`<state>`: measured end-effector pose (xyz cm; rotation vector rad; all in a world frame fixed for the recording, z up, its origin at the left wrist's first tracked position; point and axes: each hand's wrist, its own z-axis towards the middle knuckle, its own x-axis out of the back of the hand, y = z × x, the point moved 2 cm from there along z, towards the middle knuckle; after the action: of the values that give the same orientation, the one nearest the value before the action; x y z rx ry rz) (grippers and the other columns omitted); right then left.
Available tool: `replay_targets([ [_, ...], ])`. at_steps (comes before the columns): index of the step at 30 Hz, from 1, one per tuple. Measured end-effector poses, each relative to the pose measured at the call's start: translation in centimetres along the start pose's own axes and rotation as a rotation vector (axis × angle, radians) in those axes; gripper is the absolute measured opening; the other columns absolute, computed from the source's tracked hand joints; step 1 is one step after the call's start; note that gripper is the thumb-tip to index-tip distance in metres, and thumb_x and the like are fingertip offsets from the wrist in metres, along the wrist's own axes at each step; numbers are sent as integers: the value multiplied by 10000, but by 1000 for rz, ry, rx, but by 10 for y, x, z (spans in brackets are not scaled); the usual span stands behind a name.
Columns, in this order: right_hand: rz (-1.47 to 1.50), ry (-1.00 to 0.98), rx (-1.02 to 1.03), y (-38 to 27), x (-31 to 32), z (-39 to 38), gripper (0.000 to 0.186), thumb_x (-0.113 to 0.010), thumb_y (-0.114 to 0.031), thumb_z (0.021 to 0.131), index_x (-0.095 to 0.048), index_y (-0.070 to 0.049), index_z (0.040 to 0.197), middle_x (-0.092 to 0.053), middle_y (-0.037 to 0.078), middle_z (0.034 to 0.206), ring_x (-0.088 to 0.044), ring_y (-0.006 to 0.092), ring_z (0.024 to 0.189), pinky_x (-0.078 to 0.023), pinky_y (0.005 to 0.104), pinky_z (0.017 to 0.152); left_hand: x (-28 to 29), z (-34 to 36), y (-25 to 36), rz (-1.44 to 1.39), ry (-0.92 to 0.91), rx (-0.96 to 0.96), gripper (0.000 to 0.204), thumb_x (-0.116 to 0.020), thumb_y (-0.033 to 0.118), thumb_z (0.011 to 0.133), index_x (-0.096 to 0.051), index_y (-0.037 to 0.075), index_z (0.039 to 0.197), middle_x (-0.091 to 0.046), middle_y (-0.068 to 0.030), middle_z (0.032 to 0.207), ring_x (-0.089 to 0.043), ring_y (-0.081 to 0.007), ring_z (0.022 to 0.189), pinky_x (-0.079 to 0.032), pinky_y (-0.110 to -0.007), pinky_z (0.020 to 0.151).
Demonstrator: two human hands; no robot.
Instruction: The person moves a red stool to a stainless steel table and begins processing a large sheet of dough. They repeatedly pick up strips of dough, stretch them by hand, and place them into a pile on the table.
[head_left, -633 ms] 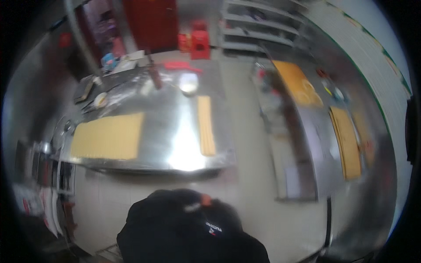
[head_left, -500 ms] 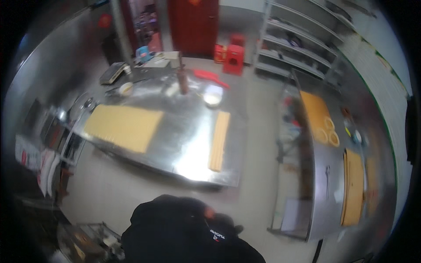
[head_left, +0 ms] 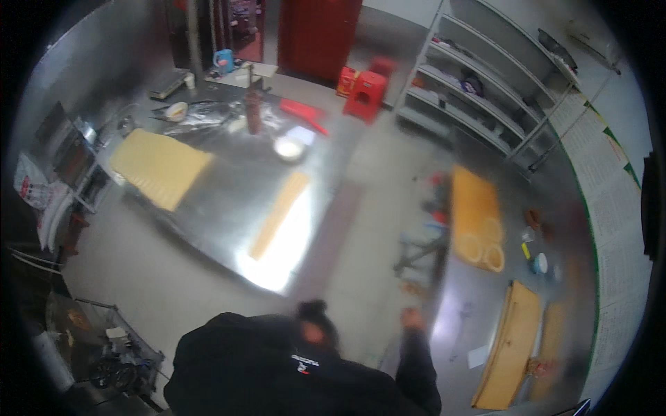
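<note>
My right hand (head_left: 411,317) reaches out from a black sleeve toward the near edge of the right steel counter (head_left: 454,340). It is smeared by motion, so I cannot tell how its fingers lie or whether it touches the edge. At the front of my black jacket (head_left: 250,364) a small skin-coloured patch (head_left: 312,334), perhaps my left hand, shows beside a dark rounded shape; its fingers cannot be made out. On the left steel table (head_left: 208,222) lie a wide sheet of pale yellow dough (head_left: 158,166) and a long narrow dough strip (head_left: 279,216), both away from my hands.
A white bowl (head_left: 288,148) and a red long-handled tool (head_left: 303,113) lie farther back on the table. The right counter holds an orange-brown board (head_left: 474,201), pale rings (head_left: 493,257) and a leaning wooden board (head_left: 512,347). Behind stand a red stool (head_left: 365,95) and metal shelves (head_left: 472,90).
My view has turned to the right, so the table has shifted left and the right counter sits closer in. My right forearm and hand now show out at the right side of my body.
</note>
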<state>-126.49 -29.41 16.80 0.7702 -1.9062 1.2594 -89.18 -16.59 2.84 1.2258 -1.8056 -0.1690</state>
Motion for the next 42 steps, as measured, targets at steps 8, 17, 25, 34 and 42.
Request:
replay_targets([
  [8,-276,-405,609,45,-183,160,327,-582,-333,989,-728,-108,1176,-719,173,1199,-676,400,1112,-543,485,955,146,203,-81,-142,51,-180,298,-581,299,958,-729,124,1148,-731,-199,1125,-706,-377,1048,-554,-546,892],
  [17,-586,-679,113,79,-49,313,375,-558,-377,1028,-750,-86,1167,-706,188,1252,-680,344,1127,-527,473,971,386,221,-186,-296,12,-34,305,-557,298,1003,-713,129,1202,-708,-175,1184,-690,-336,1080,-549,-501,933],
  [25,-465,-735,16,-15,-25,655,400,-565,-386,1009,-743,-61,1160,-711,210,1221,-683,359,1110,-527,484,967,625,324,-313,-400,110,87,311,-536,297,1042,-699,133,1250,-687,-155,1237,-677,-300,1109,-544,-461,969],
  [34,-367,-728,274,-278,-14,1068,416,-562,-366,996,-729,-20,1157,-720,241,1163,-693,386,1064,-532,494,949,889,367,-443,-564,216,288,312,-517,287,1079,-686,141,1297,-667,-135,1288,-664,-260,1136,-542,-413,998],
  [42,-136,-698,194,-482,-57,1288,463,-573,-409,974,-729,-12,1153,-727,253,1137,-688,439,1045,-535,503,947,1110,414,-670,-895,478,477,332,-555,310,1053,-732,59,1177,-719,-149,1139,-685,-248,1023,-563,-382,906],
])
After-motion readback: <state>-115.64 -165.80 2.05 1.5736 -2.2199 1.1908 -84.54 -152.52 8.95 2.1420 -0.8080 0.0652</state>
